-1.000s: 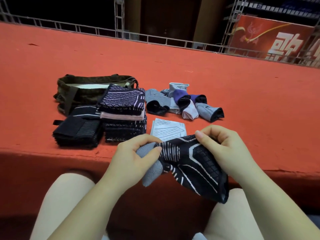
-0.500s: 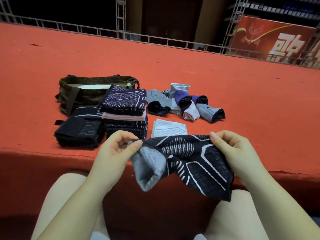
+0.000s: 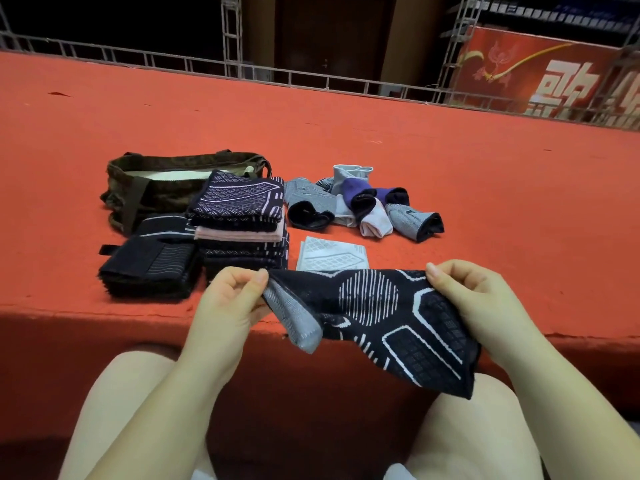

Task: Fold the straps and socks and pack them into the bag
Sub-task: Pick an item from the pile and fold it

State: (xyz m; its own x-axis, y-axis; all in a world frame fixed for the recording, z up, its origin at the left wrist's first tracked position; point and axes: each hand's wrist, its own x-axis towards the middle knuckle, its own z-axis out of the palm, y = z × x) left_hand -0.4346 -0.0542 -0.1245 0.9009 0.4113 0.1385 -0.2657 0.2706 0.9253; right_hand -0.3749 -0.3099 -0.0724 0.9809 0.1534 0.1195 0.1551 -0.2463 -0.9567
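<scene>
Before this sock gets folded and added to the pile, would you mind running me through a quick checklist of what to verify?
1. Both ends held: ok. The left hand pinches the grey toe end of the black patterned sock; the right hand pinches the other end.
2. Sock spread out: ok, though one corner hangs below the platform edge.
3. Landing spot: ok. The folded stack stands upright, with a folded grey sock lying beside it.
4. Bag open: ok. The olive bag shows its pale lining.
5. Room inside the bag: cannot tell.
6. Work remaining: not ok. Loose socks lie unfolded.
</scene>
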